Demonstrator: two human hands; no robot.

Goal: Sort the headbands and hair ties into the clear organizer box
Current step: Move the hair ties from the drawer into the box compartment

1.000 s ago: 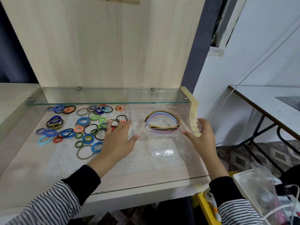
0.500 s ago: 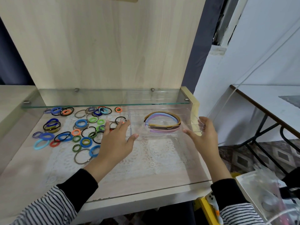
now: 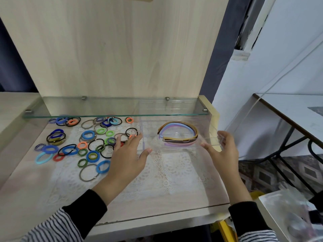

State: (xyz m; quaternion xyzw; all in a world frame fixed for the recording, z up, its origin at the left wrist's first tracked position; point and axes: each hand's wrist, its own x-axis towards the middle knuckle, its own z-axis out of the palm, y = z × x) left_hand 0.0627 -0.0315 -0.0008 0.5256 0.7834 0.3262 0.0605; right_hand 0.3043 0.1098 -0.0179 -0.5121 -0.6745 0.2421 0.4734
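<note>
The clear organizer box stands at the back right of the desk, partly under a glass shelf. Several headbands in tan, lilac, blue and brown lie curved inside it. Many coloured hair ties are scattered on the lace mat to its left. My left hand lies flat with fingers spread beside the box's left wall, thumb at its front left corner. My right hand curls around the box's front right corner, thumb on the front wall.
A glass shelf hangs low over the back of the desk, in front of a wooden back panel. The lace mat covers the middle. The desk's front edge is near me. A table stands to the right.
Both hands stay at the sides of the box. Box and hands have shifted slightly back toward the shelf. The hair ties have not moved.
</note>
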